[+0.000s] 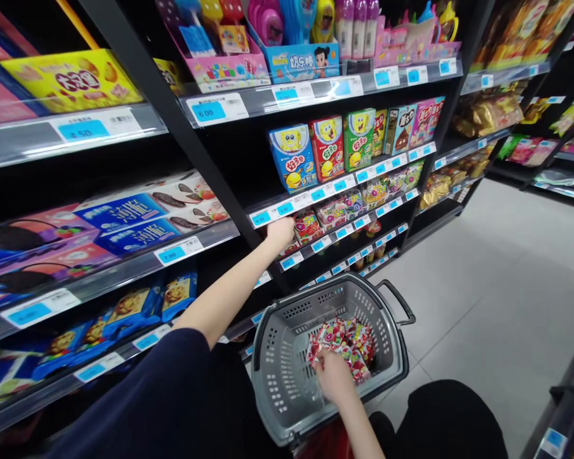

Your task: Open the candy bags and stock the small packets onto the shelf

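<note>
My left arm reaches to a lower shelf, where my left hand (281,233) is curled shut at the left end of a row of candy packets, beside a red candy packet (309,226). Its fingertips are turned away, so what they hold is hidden. Down in a grey shopping basket (275,376), my right hand (335,375) has its fingers closed at the edge of a pile of red and white candy packets (358,341), seemingly gripping one of them. The basket has perforated walls and a black handle (402,303) folded to its right side.
Blue, red and green snack boxes (328,148) stand on the shelf above my left hand. Boxed biscuits (138,210) and blue cookie bags (129,306) fill shelves at left. Grey tiled floor (507,268) runs along the right. My dark-clothed knee (454,414) is beside the basket.
</note>
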The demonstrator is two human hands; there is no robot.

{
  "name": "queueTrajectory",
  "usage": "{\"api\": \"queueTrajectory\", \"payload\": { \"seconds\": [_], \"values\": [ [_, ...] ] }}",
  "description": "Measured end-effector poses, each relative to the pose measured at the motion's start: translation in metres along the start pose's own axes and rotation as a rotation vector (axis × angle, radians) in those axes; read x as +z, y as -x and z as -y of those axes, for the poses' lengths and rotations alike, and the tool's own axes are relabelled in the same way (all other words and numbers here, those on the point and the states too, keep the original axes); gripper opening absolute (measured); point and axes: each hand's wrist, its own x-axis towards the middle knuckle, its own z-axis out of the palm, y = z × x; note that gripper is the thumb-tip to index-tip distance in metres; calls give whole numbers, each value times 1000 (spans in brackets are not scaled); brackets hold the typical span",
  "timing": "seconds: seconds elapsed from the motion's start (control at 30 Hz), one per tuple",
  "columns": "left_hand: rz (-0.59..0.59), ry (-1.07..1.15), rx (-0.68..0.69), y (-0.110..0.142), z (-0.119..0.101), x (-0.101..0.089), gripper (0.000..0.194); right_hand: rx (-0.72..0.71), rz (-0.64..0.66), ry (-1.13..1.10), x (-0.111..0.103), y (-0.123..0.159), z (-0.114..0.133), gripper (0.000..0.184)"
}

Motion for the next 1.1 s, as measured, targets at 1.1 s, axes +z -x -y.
{"api": "queueTrajectory", "payload": {
  "seconds": [1.1],
  "values": [
    [289,1755,-110,347,58,98,59,-275,282,-1213,-34,69,25,68]
  ]
}}
